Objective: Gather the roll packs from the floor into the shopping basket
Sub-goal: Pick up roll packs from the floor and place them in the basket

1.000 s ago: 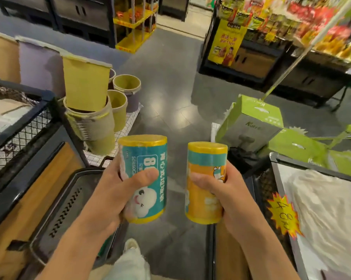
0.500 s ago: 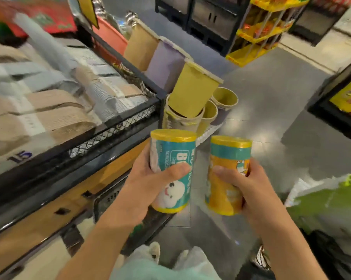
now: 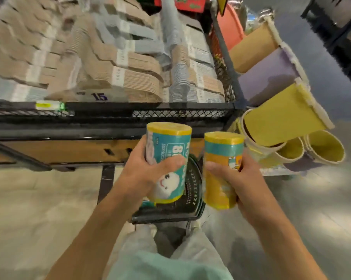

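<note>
The floor [image 3: 39, 209] is smooth, pale on the left and grey and shiny on the right. A dark shopping basket [image 3: 192, 190] sits on it, close to the person's feet. A big display bin [image 3: 110, 126] with black wire mesh sides stands on the floor behind the basket. Packs of folded cloths [image 3: 130, 77], brown and grey, lie in heaps inside the bin. To the right, a pile of yellow buckets [image 3: 324, 150] rests on a white mat [image 3: 275, 172] on the floor, some tipped on their sides.
</note>
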`<control>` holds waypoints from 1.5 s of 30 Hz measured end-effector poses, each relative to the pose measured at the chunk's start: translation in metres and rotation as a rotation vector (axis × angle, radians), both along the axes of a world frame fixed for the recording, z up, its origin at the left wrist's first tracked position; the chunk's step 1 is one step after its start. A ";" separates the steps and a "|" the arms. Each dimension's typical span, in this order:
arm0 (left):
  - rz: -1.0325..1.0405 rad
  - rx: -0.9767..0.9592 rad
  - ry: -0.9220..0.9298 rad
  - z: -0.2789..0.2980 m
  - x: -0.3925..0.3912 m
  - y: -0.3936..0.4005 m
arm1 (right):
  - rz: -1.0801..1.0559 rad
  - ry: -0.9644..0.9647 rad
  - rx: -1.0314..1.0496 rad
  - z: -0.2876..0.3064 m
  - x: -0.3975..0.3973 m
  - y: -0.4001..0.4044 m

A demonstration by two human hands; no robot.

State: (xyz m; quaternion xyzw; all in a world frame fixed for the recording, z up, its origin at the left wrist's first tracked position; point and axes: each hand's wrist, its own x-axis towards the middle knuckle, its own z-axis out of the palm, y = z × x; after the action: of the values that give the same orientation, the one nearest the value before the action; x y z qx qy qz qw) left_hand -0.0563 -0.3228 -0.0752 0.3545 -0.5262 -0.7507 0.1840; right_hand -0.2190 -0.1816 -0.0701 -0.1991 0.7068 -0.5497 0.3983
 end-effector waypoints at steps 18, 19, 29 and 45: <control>0.104 -0.103 -0.329 -0.160 -0.013 0.005 | 0.350 0.086 0.182 -0.178 -0.042 -0.027; 0.099 -0.103 -0.345 -0.178 -0.014 0.001 | 0.351 0.093 0.199 -0.195 -0.042 -0.029; -0.087 -0.253 -0.538 -0.383 -0.021 -0.030 | 0.392 0.221 0.396 -0.380 -0.052 -0.051; -1.002 -0.753 -0.987 -0.707 -0.078 -0.040 | 0.558 0.362 0.666 -0.570 -0.070 -0.053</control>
State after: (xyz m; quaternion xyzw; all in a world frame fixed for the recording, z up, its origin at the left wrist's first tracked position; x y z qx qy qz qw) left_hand -0.1346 -0.3623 -0.7823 0.2813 -0.8619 -0.2724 -0.3222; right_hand -0.2887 -0.2342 -0.6400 -0.3354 0.8222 -0.1212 0.4436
